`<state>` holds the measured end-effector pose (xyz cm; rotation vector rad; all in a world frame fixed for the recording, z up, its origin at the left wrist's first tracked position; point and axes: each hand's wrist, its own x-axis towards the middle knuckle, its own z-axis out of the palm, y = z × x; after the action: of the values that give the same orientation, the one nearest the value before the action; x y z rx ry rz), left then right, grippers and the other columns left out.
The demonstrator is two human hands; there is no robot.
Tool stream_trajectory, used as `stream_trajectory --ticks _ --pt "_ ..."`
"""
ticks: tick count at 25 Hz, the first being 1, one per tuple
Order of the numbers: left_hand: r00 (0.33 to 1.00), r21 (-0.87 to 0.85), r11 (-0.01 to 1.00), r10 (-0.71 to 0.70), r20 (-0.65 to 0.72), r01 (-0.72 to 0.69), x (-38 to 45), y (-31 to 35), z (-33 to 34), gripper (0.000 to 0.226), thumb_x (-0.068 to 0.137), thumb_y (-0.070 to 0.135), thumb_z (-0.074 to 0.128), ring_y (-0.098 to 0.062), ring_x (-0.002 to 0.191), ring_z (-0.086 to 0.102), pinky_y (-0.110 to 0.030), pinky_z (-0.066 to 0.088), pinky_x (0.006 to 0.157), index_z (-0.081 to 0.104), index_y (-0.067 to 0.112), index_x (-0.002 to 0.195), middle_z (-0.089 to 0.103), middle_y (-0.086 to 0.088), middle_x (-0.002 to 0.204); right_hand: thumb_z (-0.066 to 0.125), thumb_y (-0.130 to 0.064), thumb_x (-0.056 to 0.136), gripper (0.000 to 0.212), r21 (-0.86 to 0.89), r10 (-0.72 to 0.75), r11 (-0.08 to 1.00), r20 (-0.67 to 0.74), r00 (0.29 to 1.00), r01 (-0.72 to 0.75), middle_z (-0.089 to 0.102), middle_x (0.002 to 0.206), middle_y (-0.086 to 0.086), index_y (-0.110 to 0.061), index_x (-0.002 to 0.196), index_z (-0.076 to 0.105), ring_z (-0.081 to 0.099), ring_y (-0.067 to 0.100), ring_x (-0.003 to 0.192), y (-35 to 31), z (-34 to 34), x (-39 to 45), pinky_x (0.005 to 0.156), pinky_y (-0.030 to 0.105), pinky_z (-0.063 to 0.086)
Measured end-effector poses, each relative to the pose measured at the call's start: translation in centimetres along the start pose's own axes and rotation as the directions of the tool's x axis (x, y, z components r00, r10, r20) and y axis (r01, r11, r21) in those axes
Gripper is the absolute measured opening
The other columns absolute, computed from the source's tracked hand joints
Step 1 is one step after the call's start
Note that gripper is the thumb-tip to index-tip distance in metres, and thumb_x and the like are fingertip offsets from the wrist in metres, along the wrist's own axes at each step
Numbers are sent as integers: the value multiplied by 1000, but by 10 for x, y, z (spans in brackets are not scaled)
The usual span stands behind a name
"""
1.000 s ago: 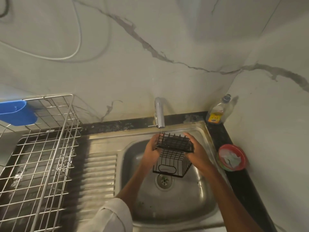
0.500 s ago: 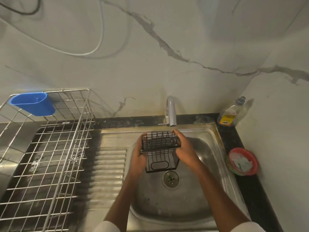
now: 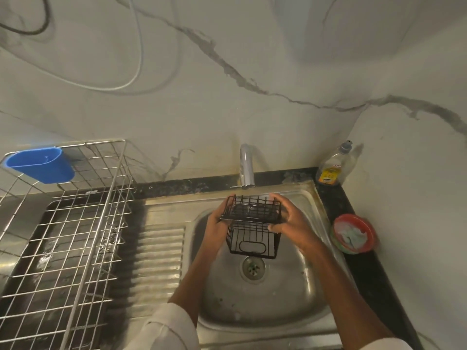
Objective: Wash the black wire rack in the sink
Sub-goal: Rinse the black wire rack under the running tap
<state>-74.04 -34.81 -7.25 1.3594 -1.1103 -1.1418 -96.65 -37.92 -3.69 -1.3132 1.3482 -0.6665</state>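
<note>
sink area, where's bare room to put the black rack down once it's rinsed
The ribbed drainboard, between the steel dish rack and the sink, is bare. The basin floor around the drain is free too. The right counter strip is crowded: soap bottle and red bowl. Both hands hold the black wire rack under the tap.

Just the one camera here, a wide-angle worn on the head, looking forward and steeply down at the sink (image 3: pixel 290 309) from close in, so both forearms come up from the bottom edge toward the middle of the frame. The lens takes in loads: marble wall (image 3: pixel 227 72) fills the whole upper half, dish rack (image 3: pixel 63 248) sits lower left, and straight lines bend near the edges.
</note>
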Motion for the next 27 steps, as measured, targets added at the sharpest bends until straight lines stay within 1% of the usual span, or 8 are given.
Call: stream_trajectory --ticks 4,8,11,15,19,23,25,27 --pt "994 43 998 -53 100 49 17 2 20 32 105 16 62 -15 124 69 -41 53 111 70 20 137 76 2 128 80 5 60 83 -91 -30 996 -104 994 20 64 121 -6 -48 119 54 69 17 106 10 -15 -9 82 43 63" --pt "988 142 987 -92 123 75 33 1 26 41 102 -3 60 2 116 68 -22 54 102 67 22 135 74 9 123 81 0 66 57 -187 -94 981 -259 961 46 65 98 -6 -34 104 56 68 12 89 10 -3 -11 70 29 58" --pt "986 255 960 -141 92 114 40 -6 24 46 103 -7 54 -9 122 67 -36 53 111 67 18 138 73 4 127 82 -14 69 38 -220 -110 975 -307 945 41 67 87 -6 -26 100 62 68 7 78 15 4 -8 58 21 52" --pt "981 337 922 -195 -17 189 44 -19 24 42 102 -8 52 -13 117 67 -35 53 108 69 15 133 74 4 124 76 -44 55 62 -252 -82 968 -355 931 -11 63 105 -4 -30 112 56 67 10 91 22 17 -8 68 29 61" --pt "965 376 890 -259 -44 257 55 -11 34 30 102 -8 51 -16 89 69 -35 59 85 71 9 117 73 1 95 81 -41 53 71 -267 -64 962 -425 903 -57 57 112 -2 -24 115 52 64 14 93 14 26 -17 71 37 62" --pt "977 368 910 -212 20 190 47 7 34 35 101 -9 54 -20 108 72 -31 59 95 72 12 122 77 -5 115 79 -40 55 67 -255 -51 966 -328 943 -37 55 114 -2 -33 115 50 64 14 97 27 9 -13 72 35 62" --pt "988 426 898 -148 50 113 31 14 25 38 102 -3 59 -8 111 69 -19 52 96 71 18 131 74 6 120 83 -35 63 59 -268 -103 963 -273 956 27 57 111 -2 -34 113 50 65 12 96 22 3 -19 74 33 61" --pt "992 451 891 -103 76 58 10 23 17 41 102 0 61 9 104 62 -11 48 93 66 26 133 68 19 113 85 -16 73 56 -225 -144 970 -219 965 93 59 109 -5 -31 114 50 63 4 96 11 3 -29 78 23 57"
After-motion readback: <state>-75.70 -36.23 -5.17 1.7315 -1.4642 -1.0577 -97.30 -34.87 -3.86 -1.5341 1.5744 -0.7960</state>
